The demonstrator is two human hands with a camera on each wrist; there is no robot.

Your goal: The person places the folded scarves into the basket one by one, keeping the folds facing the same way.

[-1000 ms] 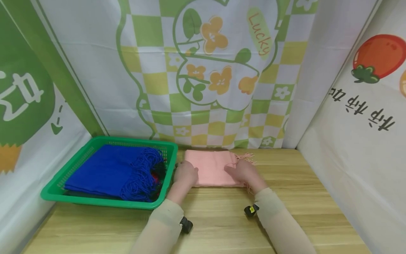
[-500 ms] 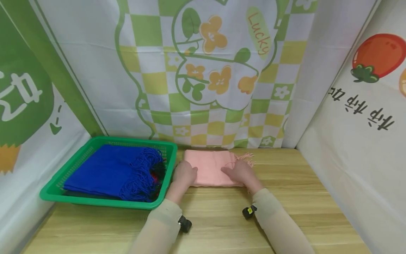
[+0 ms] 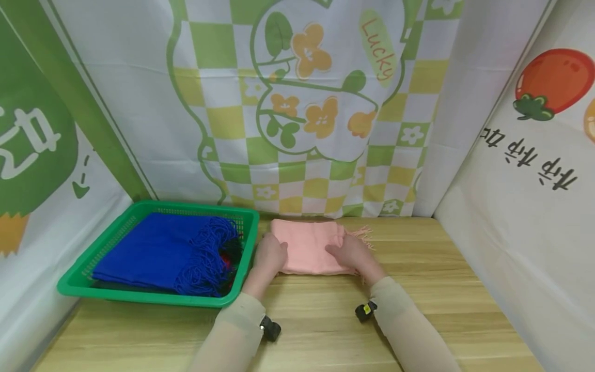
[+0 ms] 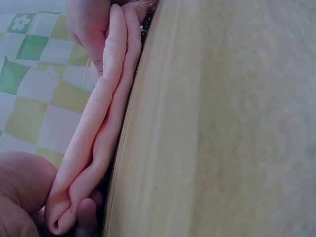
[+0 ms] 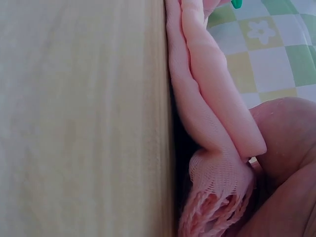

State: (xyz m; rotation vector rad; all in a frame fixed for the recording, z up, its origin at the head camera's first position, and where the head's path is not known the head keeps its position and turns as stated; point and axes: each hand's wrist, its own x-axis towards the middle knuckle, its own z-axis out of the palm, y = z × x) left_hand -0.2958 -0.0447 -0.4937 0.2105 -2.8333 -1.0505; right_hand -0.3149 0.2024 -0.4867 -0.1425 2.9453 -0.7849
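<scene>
Hands at the two near corners of a folded pink scarf [image 3: 310, 247], which lies flat on the wooden bench [image 3: 418, 310] just right of a green basket [image 3: 74, 285]. The left hand [image 3: 269, 254] sits at the scarf's near-left corner; the left wrist view shows its fingers [image 4: 83, 217] curled round the folded edge, with the layers of cloth pinched between thumb and fingers. The right hand [image 3: 349, 252] sits on the near-right part; the right wrist view shows the fringed end [image 5: 217, 197] bunched against the palm, so this grip too is closed on the cloth rather than spread flat.

The fold's long axis runs left to right across the bench, parallel to the person's shoulders, and each hand holds one end of that axis. The scarf's far edge lies toward the backdrop curtain [image 3: 307, 108]; a few loose fringe threads [image 3: 362, 232] trail from the far-right corner. The basket stands directly to the left of the left hand, its right wall almost touching the scarf's left edge, so the left hand is the nearer one to it. Inside the basket lies a folded blue scarf [image 3: 149, 250], fringe turned toward the pink one, with darker cloth partly hidden beneath.
</scene>
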